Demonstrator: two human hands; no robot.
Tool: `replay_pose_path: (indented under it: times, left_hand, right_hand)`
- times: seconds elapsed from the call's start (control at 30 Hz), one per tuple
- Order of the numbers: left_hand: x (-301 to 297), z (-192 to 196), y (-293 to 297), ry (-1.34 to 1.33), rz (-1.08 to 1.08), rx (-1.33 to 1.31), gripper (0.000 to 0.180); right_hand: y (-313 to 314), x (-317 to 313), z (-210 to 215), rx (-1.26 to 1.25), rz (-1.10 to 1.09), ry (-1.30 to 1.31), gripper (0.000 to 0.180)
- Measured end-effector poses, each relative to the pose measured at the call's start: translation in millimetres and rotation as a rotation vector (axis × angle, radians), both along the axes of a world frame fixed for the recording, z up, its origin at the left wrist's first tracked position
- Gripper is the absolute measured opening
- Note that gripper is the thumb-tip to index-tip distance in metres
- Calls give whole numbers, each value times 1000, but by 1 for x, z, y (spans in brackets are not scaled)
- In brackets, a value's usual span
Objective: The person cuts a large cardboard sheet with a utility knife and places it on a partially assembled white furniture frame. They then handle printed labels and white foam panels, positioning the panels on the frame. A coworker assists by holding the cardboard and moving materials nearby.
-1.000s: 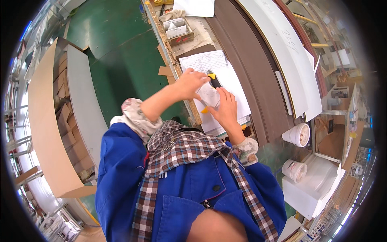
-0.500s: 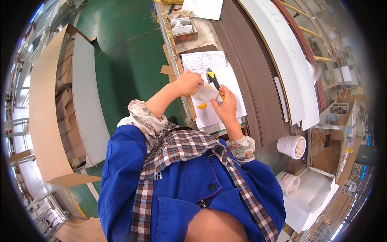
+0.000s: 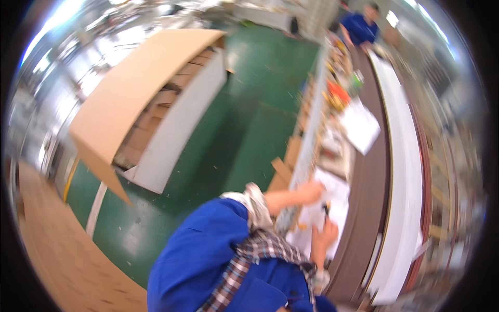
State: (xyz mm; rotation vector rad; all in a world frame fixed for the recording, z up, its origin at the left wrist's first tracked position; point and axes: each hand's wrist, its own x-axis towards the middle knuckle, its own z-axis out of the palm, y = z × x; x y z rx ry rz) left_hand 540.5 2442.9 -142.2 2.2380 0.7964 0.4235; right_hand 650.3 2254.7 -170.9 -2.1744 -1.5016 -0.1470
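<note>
- Paper sheet lies on the counter, near the lower right of the blurred head view, both hands on it.
- Left hand rests on the sheet's left edge; its grip cannot be told.
- Right hand lies just beside a small dark tool; whether it holds it is unclear.
- Work on the sheet looks under way, not finished.
- Cardboard box stands far left on the green floor.

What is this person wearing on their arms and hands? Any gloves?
No gloves show: both the left hand and the right hand are bare. The arms wear a bright blue work jacket whose sleeves end at pale, patterned cuffs bunched near the wrists. A plaid scarf in brown, white and blue hangs over the chest. The picture is blurred, so finer markings cannot be told.
</note>
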Motion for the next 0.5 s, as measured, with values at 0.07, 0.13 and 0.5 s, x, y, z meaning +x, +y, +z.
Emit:
replay_pose_path:
  times: [0.07,0.13,0.5]
  left_hand:
    - [8,4,-9,10,-54,137,34]
    - [9,5,-14,-118,-28,-19,31]
    - [-15,-6,-22,-152,-38,285,33]
  right_hand:
    - [-5,-6,17,-21,-46,14,57]
    - [-7,-7,20,-59,-46,-33,55]
    - [6,-29,23,-33,-59,169,33]
